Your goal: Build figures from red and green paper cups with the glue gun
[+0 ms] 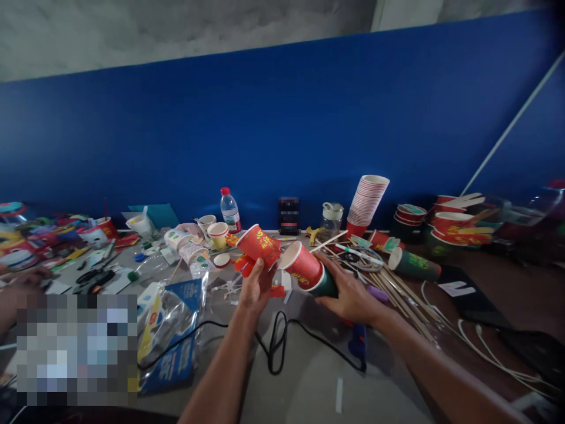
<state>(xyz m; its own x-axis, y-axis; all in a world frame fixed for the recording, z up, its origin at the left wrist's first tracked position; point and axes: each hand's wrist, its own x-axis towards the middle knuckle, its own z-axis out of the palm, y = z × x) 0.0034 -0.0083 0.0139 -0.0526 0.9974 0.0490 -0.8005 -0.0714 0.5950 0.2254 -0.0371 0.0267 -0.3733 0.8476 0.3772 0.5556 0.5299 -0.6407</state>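
My left hand (257, 285) is closed on a red paper cup (259, 242) with yellow lettering, tilted with its mouth to the upper left. Red pieces show beside that cup. Close to its right, my right hand (346, 288) grips a green paper cup (325, 284). A red cup (304, 266) is nested with the green one, its open white mouth facing left toward my left hand. Both hands are raised over the middle of the table. Below them lies a looped black cable (277, 347).
Tall stacked cups (368, 201) lean at the back, near a glass jar (332, 220) and a water bottle (229, 211). Wooden sticks (399, 294) and a green cup (415, 264) lie right. Plastic packaging (174, 335) lies left. Another person's hand (26, 288) is at far left.
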